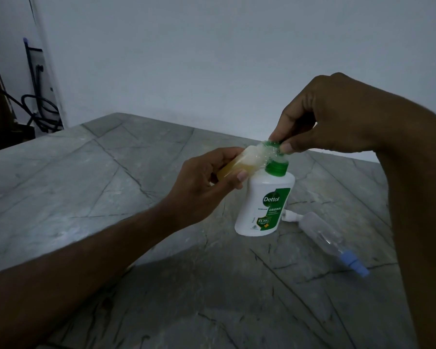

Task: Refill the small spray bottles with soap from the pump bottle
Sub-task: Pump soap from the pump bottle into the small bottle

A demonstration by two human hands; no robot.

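The pump bottle (263, 205) is white with a green label and a green top. The small bottle (61, 165) on the left has yellow soap inside. The see-through spray bottle (325, 233) lying on the right has a light blue cap. The worktop (86, 192) is grey stone with dark crack lines. The far wall (212, 59) is plain pale grey-white.

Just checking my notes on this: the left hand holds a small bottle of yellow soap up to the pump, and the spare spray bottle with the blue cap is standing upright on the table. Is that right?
Not quite. The head view shows the spare spray bottle lying on its side on the table, blue cap toward the camera. The rest holds: the left hand holds the small bottle of yellow soap at the pump.
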